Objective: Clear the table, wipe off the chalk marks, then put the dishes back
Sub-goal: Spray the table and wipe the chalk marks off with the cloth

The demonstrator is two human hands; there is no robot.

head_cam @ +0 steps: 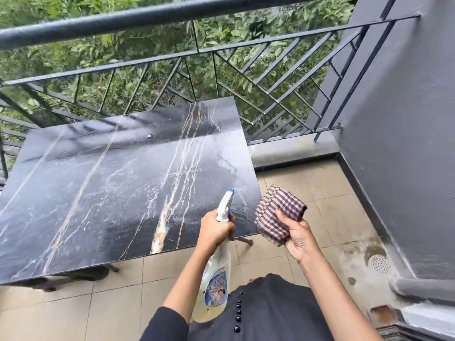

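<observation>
We see soft, even daylight with faint shadows; pale glare streaks the far edge of the bench (86, 188), and the railing (147, 18) bows with wide-angle distortion.

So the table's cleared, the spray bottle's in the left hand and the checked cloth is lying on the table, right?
Not quite. The head view shows the checked cloth folded in the right hand, held beside the table, not lying on it. The rest holds: the table is cleared and the left hand holds the spray bottle.

A black marble pattern with white and tan veins is shown on the surface (98, 193); the cloth (277, 214) is checked purple and cream; the spray bottle (218, 262) is clear, white-headed, blue-tipped.
</observation>
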